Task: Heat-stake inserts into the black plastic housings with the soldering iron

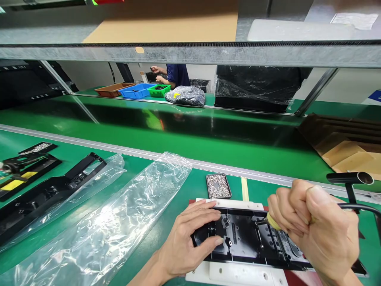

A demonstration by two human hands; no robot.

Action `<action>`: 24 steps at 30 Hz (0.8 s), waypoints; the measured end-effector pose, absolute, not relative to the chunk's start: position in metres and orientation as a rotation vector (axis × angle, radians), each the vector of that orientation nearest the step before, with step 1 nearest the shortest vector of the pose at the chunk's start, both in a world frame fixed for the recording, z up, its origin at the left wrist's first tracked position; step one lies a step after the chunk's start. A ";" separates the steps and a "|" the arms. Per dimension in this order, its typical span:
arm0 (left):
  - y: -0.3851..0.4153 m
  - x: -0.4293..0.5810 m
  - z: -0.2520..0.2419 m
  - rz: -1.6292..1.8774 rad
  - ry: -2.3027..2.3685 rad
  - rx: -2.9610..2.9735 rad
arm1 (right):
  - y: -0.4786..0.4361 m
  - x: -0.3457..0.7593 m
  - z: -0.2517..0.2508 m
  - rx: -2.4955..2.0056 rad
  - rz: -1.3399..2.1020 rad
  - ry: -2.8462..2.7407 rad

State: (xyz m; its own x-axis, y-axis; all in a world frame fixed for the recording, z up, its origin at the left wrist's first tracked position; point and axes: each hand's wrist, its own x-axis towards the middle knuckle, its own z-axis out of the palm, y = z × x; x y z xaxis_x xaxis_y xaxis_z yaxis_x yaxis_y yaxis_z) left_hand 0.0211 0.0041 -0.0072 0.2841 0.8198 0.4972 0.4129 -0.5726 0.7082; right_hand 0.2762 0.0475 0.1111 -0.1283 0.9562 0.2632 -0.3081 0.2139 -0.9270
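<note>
A long black plastic housing (242, 234) lies inner side up in a white fixture (247, 272). Gripping the housing's left end is my left hand (190, 234), its thumb and fingers spanning the part from both long sides. My right hand (315, 222) is wrapped in a fist around a corded electric screwdriver (273, 222) with a yellowish front end. The driver's thin bit is tilted down to the left, over the middle of the housing; whether it touches a screw I cannot tell. Behind the fixture stands a small dark tray of screws (218, 186).
Clear plastic bags (119, 218) and another long black housing (50, 198) lie on the left. A black tube holder (349, 178) stands at right, near cardboard dividers (351, 147). Overhead runs a metal shelf (190, 53). Across the green belt (166, 139) are coloured bins (137, 90) and a co-worker (177, 74).
</note>
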 end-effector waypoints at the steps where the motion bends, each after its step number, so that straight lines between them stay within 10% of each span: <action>1: 0.004 0.021 -0.007 1.218 1.103 2.113 | 0.048 0.278 0.109 -0.724 1.281 -1.224; 24: 0.005 0.023 -0.006 1.244 1.113 2.122 | 0.049 0.287 0.099 -0.670 1.326 -1.304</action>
State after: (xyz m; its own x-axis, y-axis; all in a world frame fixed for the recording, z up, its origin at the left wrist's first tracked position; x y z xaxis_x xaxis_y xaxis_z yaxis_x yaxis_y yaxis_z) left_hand 0.0228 0.0048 -0.0056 0.2722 0.8140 0.5131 0.4195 -0.5803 0.6980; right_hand 0.2867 0.0494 0.0986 -0.2349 0.9280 0.2891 -0.3047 0.2121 -0.9285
